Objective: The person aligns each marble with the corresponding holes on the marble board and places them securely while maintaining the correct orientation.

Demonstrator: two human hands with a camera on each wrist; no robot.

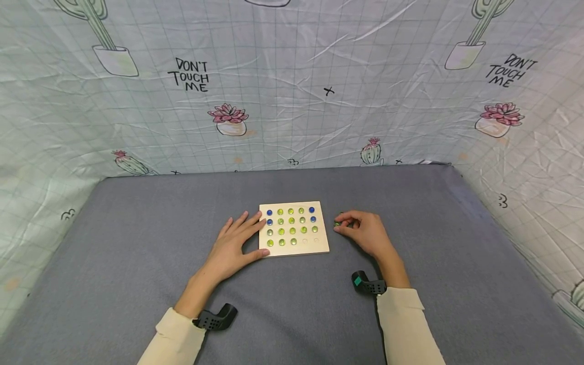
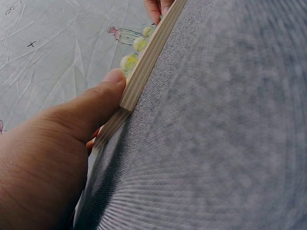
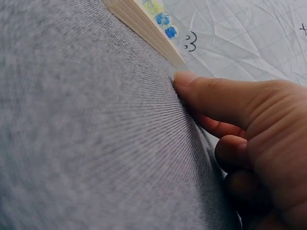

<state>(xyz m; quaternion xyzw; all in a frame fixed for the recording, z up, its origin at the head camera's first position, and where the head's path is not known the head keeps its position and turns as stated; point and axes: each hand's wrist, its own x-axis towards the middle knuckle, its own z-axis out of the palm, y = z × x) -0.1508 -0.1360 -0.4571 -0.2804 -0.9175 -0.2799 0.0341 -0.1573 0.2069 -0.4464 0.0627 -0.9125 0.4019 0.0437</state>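
Observation:
A pale wooden board (image 1: 321,238) lies flat on the cloth, with rows of glass marbles in its hollows. Most are yellow-green; blue marbles (image 1: 312,210) sit at both ends of the two far rows. Two hollows at the near right corner hold no marble. My left hand (image 1: 234,251) rests with spread fingers at the board's left side, thumb (image 2: 112,79) on the near left corner. To the right of the board, my right hand (image 1: 362,230) pinches a green marble (image 1: 336,223) between thumb and index finger, low at the cloth; the right thumb hides it in the right wrist view.
Another green marble (image 1: 341,213) shows just beyond the right fingertips, partly covered by them. Grey cloth (image 1: 292,314) covers the table. A wrinkled white curtain (image 1: 283,126) with cactus drawings stands behind it and along both sides.

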